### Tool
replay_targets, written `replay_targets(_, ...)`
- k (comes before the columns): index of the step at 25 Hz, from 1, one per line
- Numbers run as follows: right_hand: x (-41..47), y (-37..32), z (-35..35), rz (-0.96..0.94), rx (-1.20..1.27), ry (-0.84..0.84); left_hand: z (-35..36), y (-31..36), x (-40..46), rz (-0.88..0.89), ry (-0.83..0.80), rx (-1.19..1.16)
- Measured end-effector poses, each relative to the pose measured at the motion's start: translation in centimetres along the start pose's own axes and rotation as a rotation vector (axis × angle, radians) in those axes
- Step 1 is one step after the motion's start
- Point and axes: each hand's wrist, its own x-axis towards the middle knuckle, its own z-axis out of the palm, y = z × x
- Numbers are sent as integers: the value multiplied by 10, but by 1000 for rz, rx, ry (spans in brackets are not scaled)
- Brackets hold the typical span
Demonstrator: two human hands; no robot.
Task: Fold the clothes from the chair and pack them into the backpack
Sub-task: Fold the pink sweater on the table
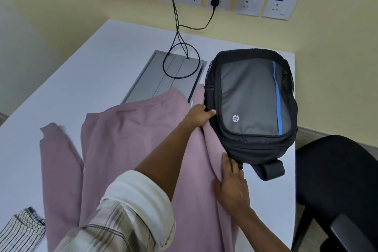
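Observation:
A black and grey backpack (251, 100) with a blue stripe lies flat on the white table (81, 71), zipped shut. A pink long-sleeved garment (126, 145) is spread out beside it, one sleeve off to the left, its right edge tucked against the backpack's side. My left hand (199, 115) grips the backpack's left edge with the thumb on top. My right hand (231, 184) rests flat on the pink garment, fingers apart, fingertips at the backpack's near corner by its strap.
A black office chair (339, 180) stands at the table's right side. A grey cable tray (155, 82) with looped black cables sits in the table's middle. A striped cloth (20, 229) lies at the near left edge. A screen and wall sockets are behind.

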Motion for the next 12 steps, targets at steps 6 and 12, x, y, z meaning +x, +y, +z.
replay_targets(6, -9, -10, 6, -38, -46, 115, -16, -5, -26, 41, 100, -337)
replay_targets(12, -34, -46, -3, -128, -76, 221, -50, -4, -61, 110, 148, -584)
